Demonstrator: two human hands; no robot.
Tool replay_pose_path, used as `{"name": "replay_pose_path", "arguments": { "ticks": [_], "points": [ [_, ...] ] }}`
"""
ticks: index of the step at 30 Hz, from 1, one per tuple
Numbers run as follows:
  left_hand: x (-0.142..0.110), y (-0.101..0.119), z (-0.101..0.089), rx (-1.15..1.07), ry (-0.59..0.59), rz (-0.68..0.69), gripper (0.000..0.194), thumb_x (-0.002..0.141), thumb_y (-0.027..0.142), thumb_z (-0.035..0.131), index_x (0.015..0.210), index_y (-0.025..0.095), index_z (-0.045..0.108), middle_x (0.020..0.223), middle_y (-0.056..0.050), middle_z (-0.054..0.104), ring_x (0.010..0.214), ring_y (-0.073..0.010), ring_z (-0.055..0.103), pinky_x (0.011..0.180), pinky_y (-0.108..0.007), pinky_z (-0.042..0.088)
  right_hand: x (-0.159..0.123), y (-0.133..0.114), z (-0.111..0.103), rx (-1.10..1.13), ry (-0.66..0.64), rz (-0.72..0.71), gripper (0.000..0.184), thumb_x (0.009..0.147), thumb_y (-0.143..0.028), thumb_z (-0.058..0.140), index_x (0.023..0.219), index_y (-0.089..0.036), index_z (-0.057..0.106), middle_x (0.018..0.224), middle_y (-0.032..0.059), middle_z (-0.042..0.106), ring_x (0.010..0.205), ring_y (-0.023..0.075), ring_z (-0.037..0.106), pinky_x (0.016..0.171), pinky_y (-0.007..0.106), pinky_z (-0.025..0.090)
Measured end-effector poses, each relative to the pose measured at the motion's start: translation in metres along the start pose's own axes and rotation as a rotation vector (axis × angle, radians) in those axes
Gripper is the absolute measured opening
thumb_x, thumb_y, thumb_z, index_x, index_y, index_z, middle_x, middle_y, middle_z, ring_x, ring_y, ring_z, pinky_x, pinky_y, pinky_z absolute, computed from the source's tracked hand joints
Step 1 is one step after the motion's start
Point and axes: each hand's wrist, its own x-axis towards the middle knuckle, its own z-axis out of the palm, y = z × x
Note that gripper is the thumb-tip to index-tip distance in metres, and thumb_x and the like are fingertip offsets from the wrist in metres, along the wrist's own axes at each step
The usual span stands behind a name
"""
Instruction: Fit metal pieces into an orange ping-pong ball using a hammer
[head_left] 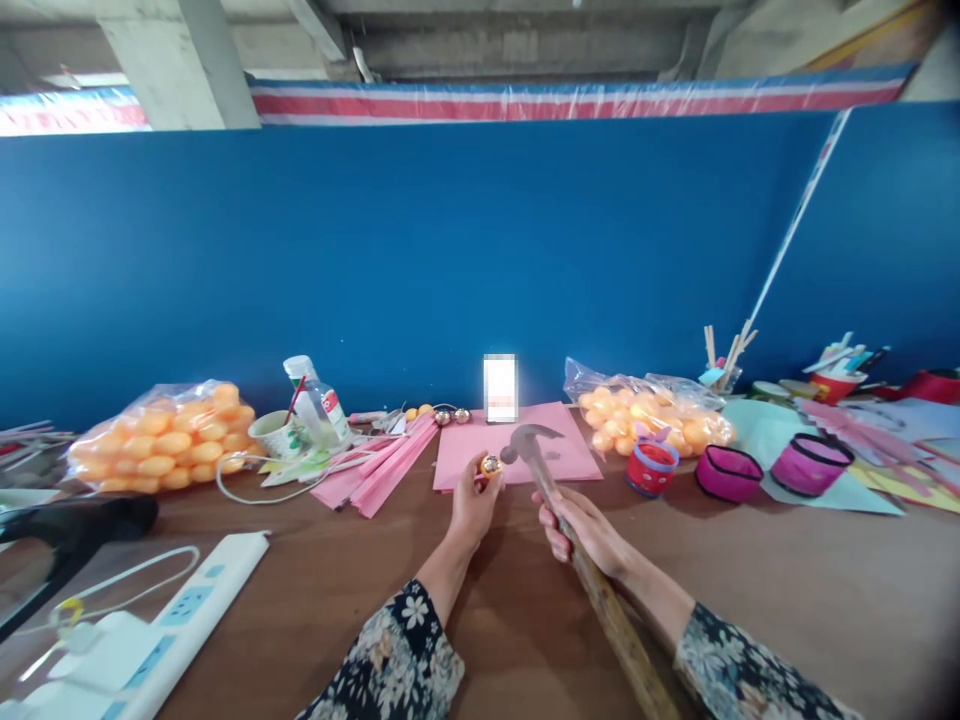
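Between the fingertips of my left hand (473, 505) is a small shiny gold ball (491, 466), perhaps a bell, held above the table's front of the pink paper. My right hand (589, 530) wraps round the wooden handle of a claw hammer (534, 450). The hammer's metal head is close to the right of the gold ball; whether they touch I cannot tell. Its long handle slants down to the lower right. Behind both hands lies a stack of pink paper (555, 440), with a bright pixelated upright rectangle (501, 388) at its back edge.
Bags of orange balls stand left (161, 440) and right (637, 410). Pink paper strips (382, 465), a bottle (319, 405) and a paper cup (274, 432) are left of centre. A power strip (202, 590) lies front left. A red cup (652, 468) and magenta bands (727, 472) sit right.
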Motion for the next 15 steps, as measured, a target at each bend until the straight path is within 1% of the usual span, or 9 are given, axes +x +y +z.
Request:
{"name": "replay_pose_path", "arguments": {
  "ticks": [7,12,15],
  "points": [
    [0.000,-0.004,-0.001,0.136,-0.024,0.038,0.046,0.069,0.029,0.062,0.111,0.014,0.052,0.090,-0.008,0.062,0.059,-0.0106,0.058,0.063,-0.026,0.048,-0.014,-0.010,-0.007,0.158,-0.031,0.040,0.028,0.080,-0.041,0.045,0.098,-0.020,0.050,0.064,-0.0061,0.041,0.038,0.0025,0.032,0.036,0.018,0.029],
    [-0.002,-0.005,0.000,0.250,-0.036,0.051,0.046,0.069,0.031,0.061,0.110,0.012,0.053,0.084,-0.008,0.063,0.060,-0.0119,0.058,0.059,-0.025,0.047,-0.019,-0.012,-0.004,0.188,-0.037,0.058,0.028,0.080,-0.039,0.045,0.103,-0.022,0.048,0.064,-0.0059,0.042,0.037,0.0028,0.032,0.035,0.017,0.028],
    [-0.003,-0.003,0.000,0.302,-0.036,0.064,0.045,0.068,0.031,0.062,0.109,0.013,0.054,0.080,-0.006,0.062,0.057,-0.0113,0.057,0.059,-0.025,0.047,-0.019,-0.011,-0.003,0.189,-0.033,0.079,0.029,0.080,-0.039,0.046,0.102,-0.021,0.047,0.064,-0.0060,0.042,0.037,0.0026,0.031,0.034,0.017,0.028]
  ]
}}
